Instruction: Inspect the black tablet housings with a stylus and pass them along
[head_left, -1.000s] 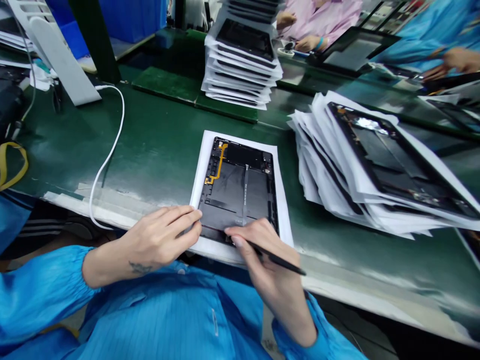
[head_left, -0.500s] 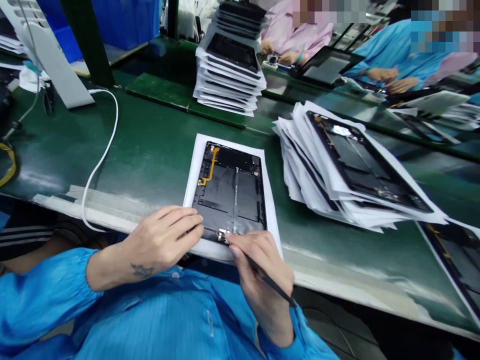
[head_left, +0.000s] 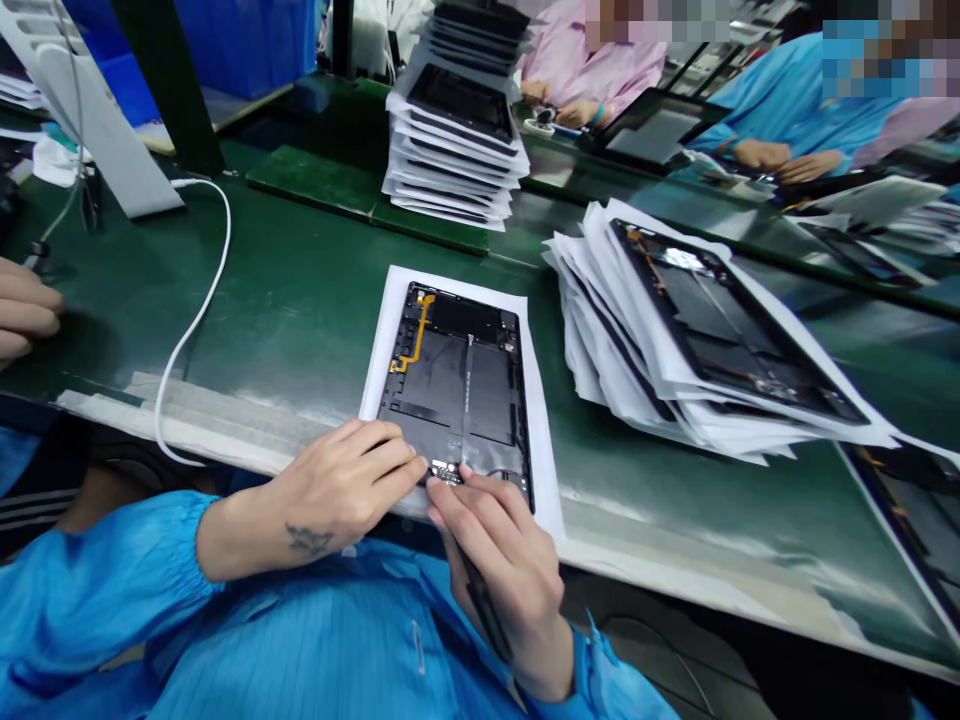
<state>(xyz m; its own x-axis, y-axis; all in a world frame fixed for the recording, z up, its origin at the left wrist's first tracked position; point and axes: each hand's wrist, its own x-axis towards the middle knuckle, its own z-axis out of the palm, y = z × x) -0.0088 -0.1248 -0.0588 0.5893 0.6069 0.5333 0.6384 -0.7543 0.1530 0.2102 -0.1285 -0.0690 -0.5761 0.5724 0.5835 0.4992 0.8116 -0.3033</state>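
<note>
A tablet's black back housing (head_left: 427,420) lies open on a white sheet (head_left: 379,330) in front of me, with an orange flex cable (head_left: 422,335) along its left side. At its near edge sits a small circuit board (head_left: 445,472). My left hand (head_left: 349,480) rests over the near left corner, fingers extended and a fingertip by the board's left end; its thumb is hidden. My right hand (head_left: 499,555) is closed around black tweezers (head_left: 484,610) that point back towards me under the palm. Its fingertips touch the circuit board's right part.
To the right is a slanted pile of tablet housings (head_left: 735,310) between white sheets. A taller stack (head_left: 457,150) stands at the back. A white cable (head_left: 191,335) curves over the green bench (head_left: 292,290). Another person's hand (head_left: 26,310) is at the left edge; co-workers sit opposite.
My left fingers have slid right towards the circuit board. My right hand has turned, swinging the tweezers back under the palm, fingertips now on the board. Another person's hand has appeared at left.
</note>
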